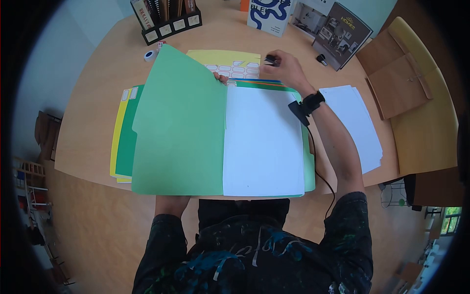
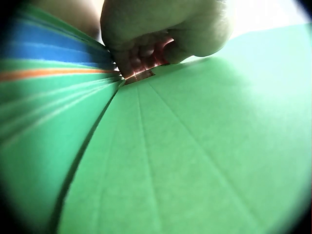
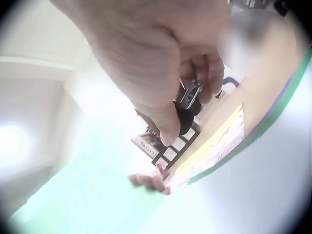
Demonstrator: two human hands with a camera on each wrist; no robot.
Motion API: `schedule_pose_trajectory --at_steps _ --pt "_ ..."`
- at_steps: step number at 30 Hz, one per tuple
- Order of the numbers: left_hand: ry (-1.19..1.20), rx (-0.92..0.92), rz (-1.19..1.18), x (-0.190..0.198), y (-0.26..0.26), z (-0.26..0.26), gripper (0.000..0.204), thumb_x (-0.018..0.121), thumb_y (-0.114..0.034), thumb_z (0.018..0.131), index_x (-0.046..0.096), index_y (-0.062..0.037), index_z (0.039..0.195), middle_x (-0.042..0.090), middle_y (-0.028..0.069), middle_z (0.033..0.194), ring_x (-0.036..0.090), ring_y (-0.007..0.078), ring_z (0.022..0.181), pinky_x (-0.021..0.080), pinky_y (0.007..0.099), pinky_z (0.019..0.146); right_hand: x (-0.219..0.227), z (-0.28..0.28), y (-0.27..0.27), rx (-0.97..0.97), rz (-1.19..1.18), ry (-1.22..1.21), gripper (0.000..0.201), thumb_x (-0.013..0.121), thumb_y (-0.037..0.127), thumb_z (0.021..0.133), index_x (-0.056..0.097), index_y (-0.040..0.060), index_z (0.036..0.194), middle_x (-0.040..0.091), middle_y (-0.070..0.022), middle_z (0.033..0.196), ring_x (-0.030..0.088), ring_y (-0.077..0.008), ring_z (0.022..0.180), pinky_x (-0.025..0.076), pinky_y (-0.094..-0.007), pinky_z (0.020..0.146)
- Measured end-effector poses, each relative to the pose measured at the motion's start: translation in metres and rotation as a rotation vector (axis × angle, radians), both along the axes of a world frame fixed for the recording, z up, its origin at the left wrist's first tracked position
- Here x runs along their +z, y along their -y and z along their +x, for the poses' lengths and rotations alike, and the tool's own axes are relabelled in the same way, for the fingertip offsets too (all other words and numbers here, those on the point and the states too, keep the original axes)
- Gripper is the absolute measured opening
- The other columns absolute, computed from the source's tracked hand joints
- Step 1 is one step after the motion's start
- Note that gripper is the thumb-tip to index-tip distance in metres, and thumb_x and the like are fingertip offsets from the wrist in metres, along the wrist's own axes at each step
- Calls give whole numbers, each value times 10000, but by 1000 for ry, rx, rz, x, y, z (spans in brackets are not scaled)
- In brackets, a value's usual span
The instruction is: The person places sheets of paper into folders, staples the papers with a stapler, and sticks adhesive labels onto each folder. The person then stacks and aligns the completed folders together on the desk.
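Note:
A light green file folder (image 1: 178,132) lies opened out in front of me, its left cover raised. White paper sheets (image 1: 264,142) lie against its right side. My left hand (image 2: 165,29) grips the folder from behind near the top of its fold; in the head view only fingertips (image 1: 221,78) show over the edge. Above the folder's top right corner, my right hand (image 1: 286,71) holds a small black-and-silver stapler (image 3: 187,107) between thumb and fingers. The stapler's jaws stand apart, away from the paper.
Behind the folder lies a yellow folder (image 1: 220,55) with label stickers (image 1: 235,71). Green and yellow folders (image 1: 125,132) are at left, loose white sheets (image 1: 350,122) at right. A black organizer (image 1: 171,30), upright books (image 1: 342,36) and a small black item (image 1: 321,59) stand farther back.

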State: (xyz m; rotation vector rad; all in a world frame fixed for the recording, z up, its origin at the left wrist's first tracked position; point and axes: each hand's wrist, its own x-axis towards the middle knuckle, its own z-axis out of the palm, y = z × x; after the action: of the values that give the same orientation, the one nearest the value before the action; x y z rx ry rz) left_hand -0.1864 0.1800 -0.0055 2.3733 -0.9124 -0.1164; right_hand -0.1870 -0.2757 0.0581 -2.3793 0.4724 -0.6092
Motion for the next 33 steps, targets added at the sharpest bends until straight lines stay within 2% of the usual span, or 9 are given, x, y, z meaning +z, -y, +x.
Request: schedule_pose_trajectory --at_steps 5,8,18,21,24,25,27,30,33 --pt "39 -14 48 -12 -5 1 272 673 -152 927 646 14 1140 685 143 1026 672 248 919 546 385 778 -49 -34 97 -268 162 -6 539 872 262 760 663 -35 1159 727 -116 1025 689 -196 915 539 -317 851" --pt "4 -41 6 -16 7 -5 273 674 -157 928 647 14 1140 683 141 1037 670 249 927 546 385 781 -68 -47 116 -240 117 -6 549 886 274 747 662 -36 1140 720 -100 1005 681 -180 910 537 -313 847" --pt "-157 -184 -192 -9 59 -3 282 678 -182 938 652 14 1139 672 135 1096 662 255 965 545 383 797 -64 -53 88 -316 -8 6 644 848 360 781 643 -49 1235 703 -172 1149 686 -267 1047 521 -356 938" --pt "-212 -217 -256 -11 80 5 285 679 -190 941 654 14 1138 669 133 1113 660 256 976 544 382 801 -48 -64 67 -483 -340 28 604 789 363 845 636 -39 1269 677 -201 1229 655 -301 1145 503 -390 987" --pt "-272 -235 -320 -11 100 15 288 680 -197 944 656 14 1138 666 131 1131 658 258 987 544 381 806 -1 -100 20 -58 75 -26 464 689 332 941 654 7 1269 662 -174 1288 619 -314 1204 477 -391 1026" --pt "-292 -239 -341 -10 106 18 289 680 -200 944 656 14 1138 665 130 1136 657 258 991 544 381 807 2 -111 10 -53 78 -30 464 689 332 941 654 7 1269 662 -174 1288 619 -314 1204 477 -391 1026" --pt "-326 -251 -381 -7 119 26 291 681 -205 946 657 14 1137 663 129 1148 655 259 999 544 381 810 4 -127 -8 290 -23 -235 473 690 367 946 657 54 1299 609 -165 1393 574 -327 1281 441 -401 1083" --pt "-374 -280 -443 -5 141 44 295 682 -213 949 659 14 1137 660 127 1165 653 261 1010 543 380 815 -16 -136 -20 398 -251 -326 502 698 393 938 643 107 1346 524 -164 1494 468 -333 1399 367 -426 1162" --pt "-425 -312 -502 -4 166 62 299 683 -220 952 661 14 1137 657 125 1183 650 262 1022 543 379 819 -26 -136 -17 413 -203 -344 535 698 403 932 619 136 1388 440 -165 1562 367 -335 1471 291 -447 1213"
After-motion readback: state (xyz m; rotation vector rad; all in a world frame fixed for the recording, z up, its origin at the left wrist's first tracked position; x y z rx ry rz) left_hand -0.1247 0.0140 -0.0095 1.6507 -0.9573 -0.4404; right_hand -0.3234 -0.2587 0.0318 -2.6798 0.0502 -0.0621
